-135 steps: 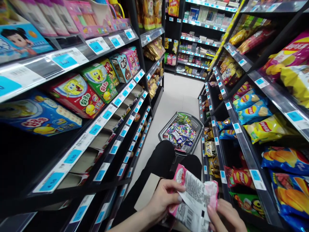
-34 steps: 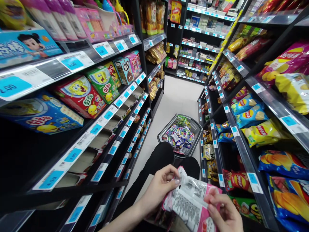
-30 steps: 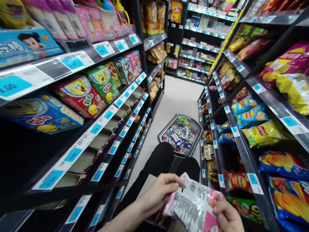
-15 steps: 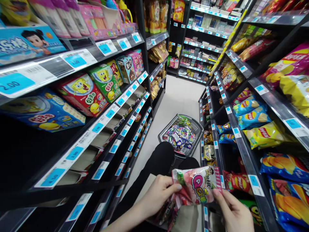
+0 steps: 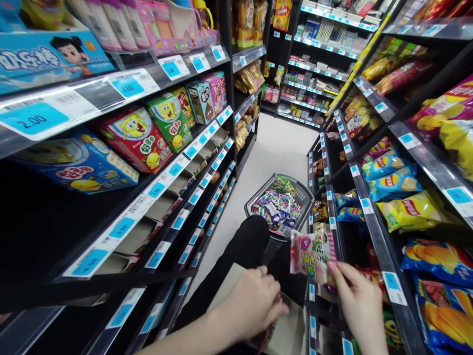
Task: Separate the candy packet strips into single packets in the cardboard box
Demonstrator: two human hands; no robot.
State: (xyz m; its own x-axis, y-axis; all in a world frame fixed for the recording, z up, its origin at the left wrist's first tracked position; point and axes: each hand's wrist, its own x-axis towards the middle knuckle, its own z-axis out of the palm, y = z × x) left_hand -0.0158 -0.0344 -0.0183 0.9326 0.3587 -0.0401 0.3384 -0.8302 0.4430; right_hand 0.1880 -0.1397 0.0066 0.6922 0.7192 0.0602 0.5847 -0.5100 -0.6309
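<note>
My right hand [image 5: 358, 298] pinches the lower right corner of a small pink gummy candy bag [image 5: 312, 256] with colourful lettering. The bag is held out above the right knee, its printed face toward me. My left hand [image 5: 254, 301] is curled, fingers bent downward, over a grey-white cardboard box [image 5: 290, 328] on my lap. Red wrapper edges [image 5: 271, 331] show beneath the left fingers; most of what lies there is hidden by the hand. A dark grey shopping basket [image 5: 309, 199] stands on the floor just past my knees, holding many small blue-purple candy packets [image 5: 279, 207].
On the left, shelves carry snack boxes [image 5: 136, 138] and price labels. Chip bags [image 5: 410, 209] fill the shelves close on the right. The pale aisle floor [image 5: 275, 148] runs between them to a rear shelf [image 5: 314, 64]. My black-clad knees [image 5: 251, 241] are between the shelves.
My left hand has let go of the pink gummy candy bag and moved down over the box. My right hand keeps the bag, now slightly higher and turned. The view has shifted slightly.
</note>
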